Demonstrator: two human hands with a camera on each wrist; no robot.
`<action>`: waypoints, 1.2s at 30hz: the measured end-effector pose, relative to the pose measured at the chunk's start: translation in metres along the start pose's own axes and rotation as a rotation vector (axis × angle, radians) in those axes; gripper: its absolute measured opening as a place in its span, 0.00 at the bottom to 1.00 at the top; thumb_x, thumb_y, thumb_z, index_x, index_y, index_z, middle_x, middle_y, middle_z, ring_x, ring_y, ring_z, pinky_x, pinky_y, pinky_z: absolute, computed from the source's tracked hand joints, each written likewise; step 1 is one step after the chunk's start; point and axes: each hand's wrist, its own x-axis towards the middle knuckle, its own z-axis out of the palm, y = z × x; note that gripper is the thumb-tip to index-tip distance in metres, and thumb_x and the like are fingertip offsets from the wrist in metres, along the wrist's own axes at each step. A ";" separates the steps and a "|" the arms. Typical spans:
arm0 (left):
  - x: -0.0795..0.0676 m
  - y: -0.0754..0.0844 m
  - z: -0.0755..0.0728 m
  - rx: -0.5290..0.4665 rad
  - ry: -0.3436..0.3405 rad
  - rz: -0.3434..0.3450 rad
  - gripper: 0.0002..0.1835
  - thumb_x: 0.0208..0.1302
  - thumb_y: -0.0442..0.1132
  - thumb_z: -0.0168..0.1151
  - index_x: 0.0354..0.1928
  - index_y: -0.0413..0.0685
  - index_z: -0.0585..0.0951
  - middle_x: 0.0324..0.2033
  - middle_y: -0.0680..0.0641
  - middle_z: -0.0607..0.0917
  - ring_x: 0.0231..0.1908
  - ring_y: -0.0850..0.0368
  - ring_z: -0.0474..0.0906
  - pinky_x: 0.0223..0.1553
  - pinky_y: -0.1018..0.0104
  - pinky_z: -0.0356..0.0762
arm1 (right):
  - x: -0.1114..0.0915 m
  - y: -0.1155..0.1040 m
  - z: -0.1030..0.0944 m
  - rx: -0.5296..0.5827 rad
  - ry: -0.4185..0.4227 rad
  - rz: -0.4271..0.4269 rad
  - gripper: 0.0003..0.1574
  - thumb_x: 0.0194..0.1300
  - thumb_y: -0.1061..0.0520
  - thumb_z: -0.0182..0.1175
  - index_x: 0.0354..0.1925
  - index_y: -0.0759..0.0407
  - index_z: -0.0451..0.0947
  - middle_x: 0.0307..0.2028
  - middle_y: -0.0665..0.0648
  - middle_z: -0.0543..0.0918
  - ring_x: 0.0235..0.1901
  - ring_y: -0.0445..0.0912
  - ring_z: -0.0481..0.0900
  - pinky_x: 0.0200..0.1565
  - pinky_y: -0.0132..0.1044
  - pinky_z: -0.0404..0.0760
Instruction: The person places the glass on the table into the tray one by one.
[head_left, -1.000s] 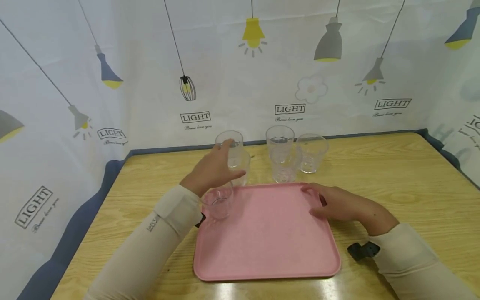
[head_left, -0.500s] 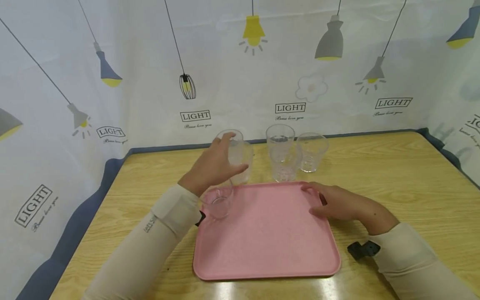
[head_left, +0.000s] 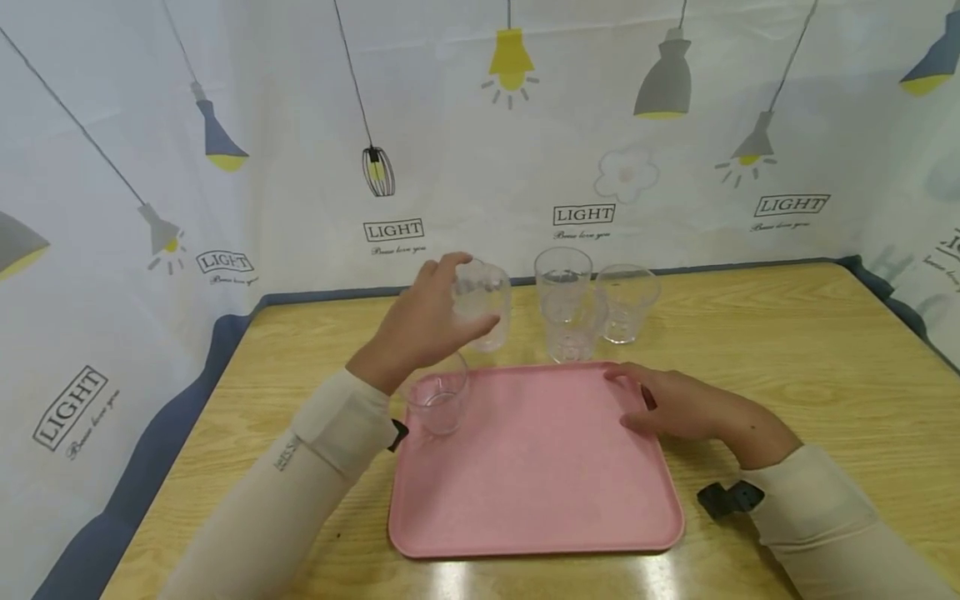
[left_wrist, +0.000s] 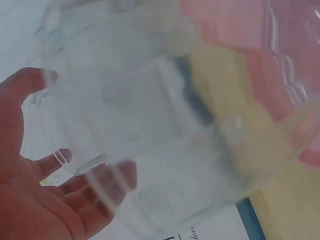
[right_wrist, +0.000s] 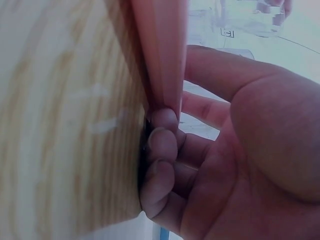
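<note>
Behind the table [head_left: 787, 333]: a white sheet [head_left: 300, 125] printed with hanging lamps and the word LIGHT.
Table: wood-grained, bearing the tray and several clear cups.
Pink tray [head_left: 540, 467]: flat on the tabletop, low-rimmed, with one cup standing in its far left corner.
Right hand [head_left: 693, 408]: clamped on the tray's right rim near the far corner — thumb over the top, other fingers curled against the outer side.
Left hand [head_left: 420, 325]: well apart from the right, thumb and fingers around a cup.
Held cup [head_left: 490, 287]: just beyond the tray's far edge; its walls are see-through, and whether another is nested inside I cannot tell.
Tray cup [head_left: 438, 404]: near the left wrist, pink showing through it.
Front cup [head_left: 573, 329]: beyond the tray's far rim, overlapping the back cup [head_left: 562, 271] in view — touching or not, I cannot tell.
Rightmost cup [head_left: 628, 300]: just beside that pair, widening toward its rim.
</note>
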 end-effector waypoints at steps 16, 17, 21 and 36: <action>-0.030 0.010 -0.025 -0.004 0.034 0.050 0.44 0.46 0.71 0.58 0.66 0.69 0.57 0.55 0.51 0.68 0.43 0.61 0.73 0.36 0.61 0.76 | 0.001 -0.001 -0.001 -0.022 0.015 -0.016 0.37 0.59 0.49 0.60 0.64 0.48 0.60 0.35 0.56 0.74 0.35 0.46 0.71 0.37 0.38 0.70; -0.032 0.011 -0.026 -0.002 0.037 0.059 0.44 0.46 0.71 0.58 0.65 0.69 0.57 0.55 0.52 0.69 0.43 0.62 0.73 0.36 0.61 0.76 | 0.001 -0.001 -0.001 -0.022 0.015 -0.016 0.37 0.60 0.49 0.60 0.64 0.48 0.60 0.35 0.56 0.74 0.35 0.46 0.71 0.37 0.37 0.69; -0.043 0.014 -0.029 0.010 0.046 0.106 0.44 0.46 0.71 0.58 0.65 0.70 0.57 0.54 0.53 0.69 0.44 0.63 0.73 0.37 0.62 0.76 | 0.001 -0.001 0.000 -0.024 0.013 -0.013 0.36 0.59 0.49 0.60 0.64 0.48 0.60 0.35 0.56 0.74 0.35 0.46 0.71 0.37 0.38 0.69; -0.087 0.014 -0.042 -0.052 0.029 0.198 0.42 0.44 0.71 0.60 0.63 0.77 0.56 0.57 0.61 0.67 0.44 0.66 0.72 0.37 0.66 0.75 | 0.002 0.001 0.000 -0.023 0.008 -0.013 0.37 0.60 0.48 0.60 0.64 0.49 0.59 0.36 0.56 0.75 0.36 0.46 0.71 0.38 0.38 0.70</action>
